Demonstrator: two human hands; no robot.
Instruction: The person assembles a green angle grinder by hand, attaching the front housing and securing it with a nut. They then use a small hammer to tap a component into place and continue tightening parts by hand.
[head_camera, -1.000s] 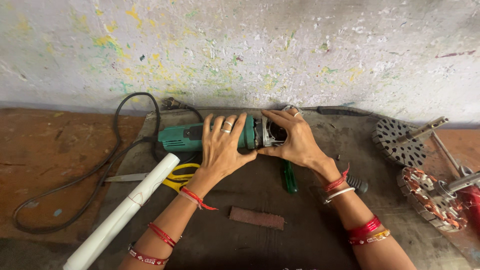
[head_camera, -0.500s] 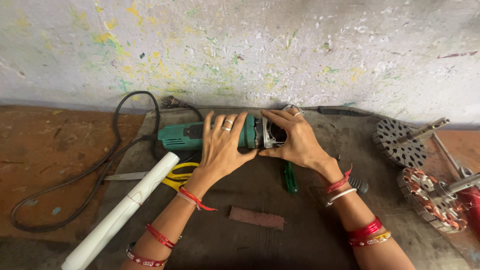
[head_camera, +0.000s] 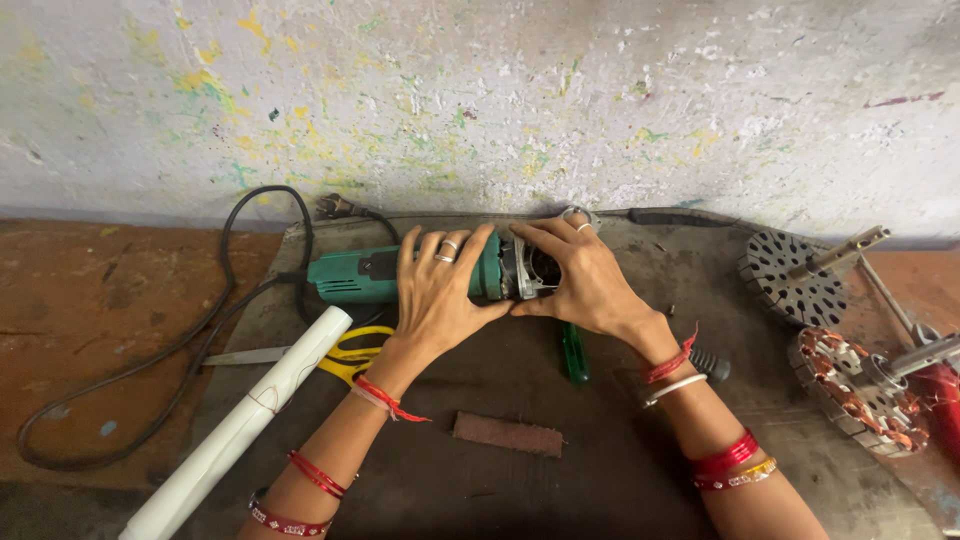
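Paint-speckled wall (head_camera: 560, 100) at the back, and below it a dark grey mat (head_camera: 560, 490) laid over a worn reddish desk (head_camera: 90, 300). Green grinder (head_camera: 370, 275) lies on its side near the wall end of the mat, its black cord (head_camera: 150, 370) looping off to the left over the desk.

Left hand (head_camera: 440, 295) is flat on top of the grinder body, fingers spread and draped over it, ring on one finger. Right hand (head_camera: 585, 280) is cupped around the metal head end of the grinder, fingers curled onto it; can't really tell if it's pinching some small part there, the fingers hide that bit.

Just below the left wrist there's yellow-handled scissors (head_camera: 345, 355), partly under a white tube (head_camera: 240, 425) that runs diagonally to the bottom left. A green screwdriver (head_camera: 573, 352) sits under the right hand, and a brown block (head_camera: 508, 434) lies between the forearms. Off to the right, well apart, a slotted rotor (head_camera: 790, 275) and a copper-wound armature (head_camera: 860, 390).
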